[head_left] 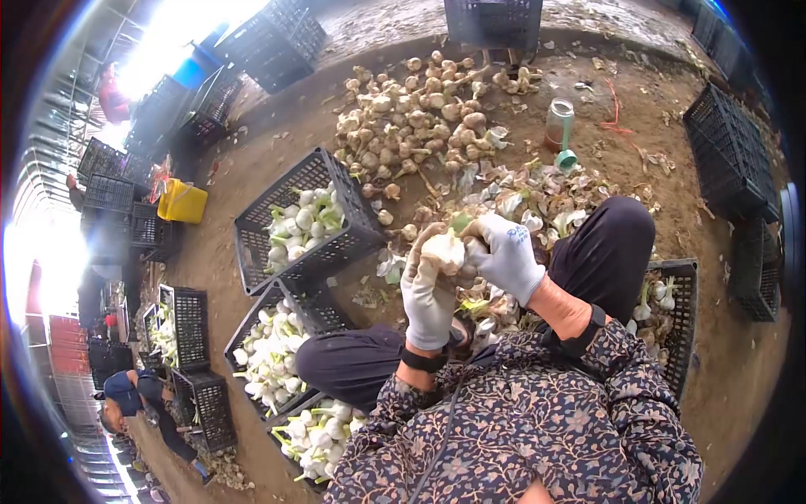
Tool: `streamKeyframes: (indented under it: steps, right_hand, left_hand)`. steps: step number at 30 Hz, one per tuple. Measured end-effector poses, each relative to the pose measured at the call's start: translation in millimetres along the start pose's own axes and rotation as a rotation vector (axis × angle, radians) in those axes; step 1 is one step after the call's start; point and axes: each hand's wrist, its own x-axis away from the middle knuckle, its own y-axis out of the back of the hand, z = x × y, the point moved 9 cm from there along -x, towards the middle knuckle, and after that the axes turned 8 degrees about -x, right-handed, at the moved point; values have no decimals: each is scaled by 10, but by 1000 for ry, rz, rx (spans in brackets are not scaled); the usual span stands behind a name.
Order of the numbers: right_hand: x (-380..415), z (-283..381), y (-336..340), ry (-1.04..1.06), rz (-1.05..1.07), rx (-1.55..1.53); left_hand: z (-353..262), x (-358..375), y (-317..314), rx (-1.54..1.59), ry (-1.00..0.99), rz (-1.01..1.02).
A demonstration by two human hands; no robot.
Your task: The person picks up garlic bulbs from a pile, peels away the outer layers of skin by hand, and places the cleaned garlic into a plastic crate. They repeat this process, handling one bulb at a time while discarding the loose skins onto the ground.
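Note:
Between my two gloved hands is a whitish garlic bulb, with a bit of green stem at its top. My left hand wraps its fingers round the bulb from the left. The fingers of my right hand are bent and pressed against the bulb's right side; their tips are partly hidden. Loose peeled skins lie on the ground just beyond my hands. Farther off is a heap of unpeeled garlic, brownish and dirty.
Black crates of clean white garlic stand at my left, and another crate is by my right knee. A jar with a green lid stands past the skins. A yellow bucket and a bending person are farther left.

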Motion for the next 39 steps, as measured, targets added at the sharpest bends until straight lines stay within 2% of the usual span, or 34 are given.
streamKeyframes:
  steps: [1,4,5,6,8,9,12,13,16,20,23,25,27,29,31,36,39]
  right_hand:
    - [18,-94,-32,8,-10,59]
    - [29,-466,-72,-138,98,218]
    - [55,-548,-53,-218,150,235]
    - [36,-437,-24,-222,195,242]
    - [23,-109,87,-9,122,193]
    - [6,129,185,67,18,17]
    - [-26,595,229,114,77,-114]
    - [-48,713,211,209,45,-101]
    - [-42,676,45,225,134,-106]
    - [-31,844,8,370,151,63]
    - [-42,747,-45,265,181,1]
    - [-92,631,-7,194,113,-107]
    - [-140,504,29,171,57,-153]
    - [-146,495,22,179,126,-241]
    - [-130,623,59,184,201,-303]
    - [6,893,66,300,221,-110]
    - [42,901,39,378,183,0]
  left_hand:
    - [19,14,-24,198,44,-50]
    - [-23,60,0,367,133,-127]
    - [26,68,34,480,171,62]
    - [8,73,80,483,162,76]
    - [-26,91,121,488,153,104]
    - [-96,90,132,333,130,3]
    - [-117,133,170,216,122,-91]
    - [-100,146,163,199,136,-105]
    - [-91,166,147,116,150,-124]
    - [-64,214,181,50,165,-69]
    - [-32,230,183,15,196,-5]
    - [-92,240,112,2,201,98]
    - [-164,247,-33,-93,175,85]
    - [-176,228,-88,-75,157,151]
    - [-141,219,-11,-43,164,72]
    - [-65,252,155,-23,196,-26]
    - [2,274,218,-58,209,18]
